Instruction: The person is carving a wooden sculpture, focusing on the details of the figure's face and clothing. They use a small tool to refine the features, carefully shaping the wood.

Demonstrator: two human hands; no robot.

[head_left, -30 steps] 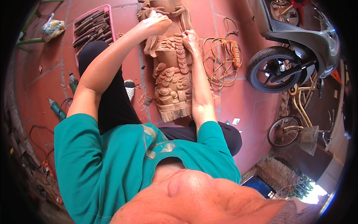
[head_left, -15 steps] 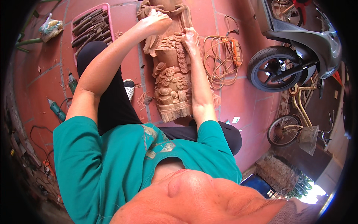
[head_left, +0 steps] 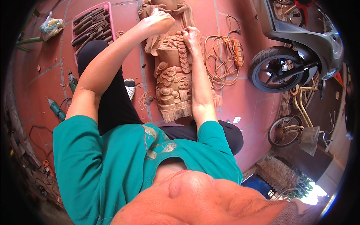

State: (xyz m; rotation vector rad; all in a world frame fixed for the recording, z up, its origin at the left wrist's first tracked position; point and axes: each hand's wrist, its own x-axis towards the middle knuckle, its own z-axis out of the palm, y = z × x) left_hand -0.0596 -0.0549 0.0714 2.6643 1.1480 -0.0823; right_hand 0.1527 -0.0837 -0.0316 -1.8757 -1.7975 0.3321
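Note:
A brown wooden carving (head_left: 170,80) lies lengthwise on the floor in front of me, covered in relief of overlapping coin-like discs and rounded shapes. My left hand (head_left: 161,21) is closed in a fist over its far part, thumb side up; whatever it grips is hidden. Against the carving's right edge, beside the column of discs, my right hand (head_left: 192,36) is closed too, with its fingers curled at the wood. I cannot make out what is in it. Between my legs and the carving lie some wood shavings (head_left: 142,99).
A pink tray (head_left: 109,8) of chisel-like tools stands at the far left. Two green power tools (head_left: 56,110) lie left of my knee. An orange power strip (head_left: 237,52) with coiled cable is right of the carving. Beyond it are a motorbike wheel (head_left: 277,69) and a bicycle (head_left: 287,131).
Both hands keep their closed grips in nearly the same places. My right hand has shifted very slightly toward the far end. The carving has hardly moved.

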